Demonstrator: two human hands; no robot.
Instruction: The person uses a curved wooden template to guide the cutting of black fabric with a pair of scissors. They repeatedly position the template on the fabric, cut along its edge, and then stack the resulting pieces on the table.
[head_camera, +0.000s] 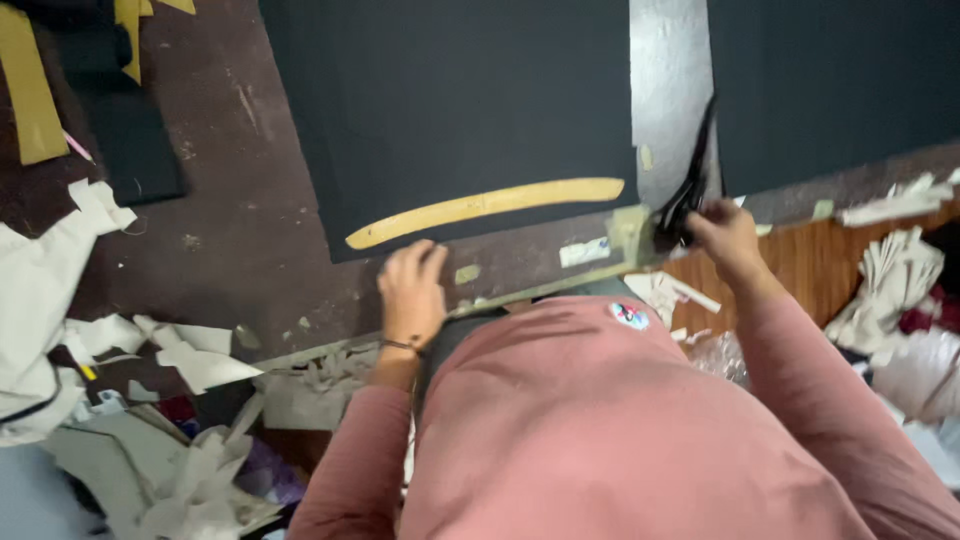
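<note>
— From where do you look here?
— You look from a single camera on your head, aimed steeply down over your own chest and pink sleeves (600, 430) at the worktable (240, 200).

— How near does the view sit?
— Close: your torso fills the lower half, your left hand (412, 290) and right hand (725, 235) lie mid-frame, and the black sheet (450, 110) runs off the top edge.

— Does a second view overlap it?
— There is only this one view.

A dusty-pink long-sleeved shirt (600, 430) covers torso and both arms. A small round patch (629, 316) sits on it. A thin dark wristband (400, 345) circles the left wrist.
</note>
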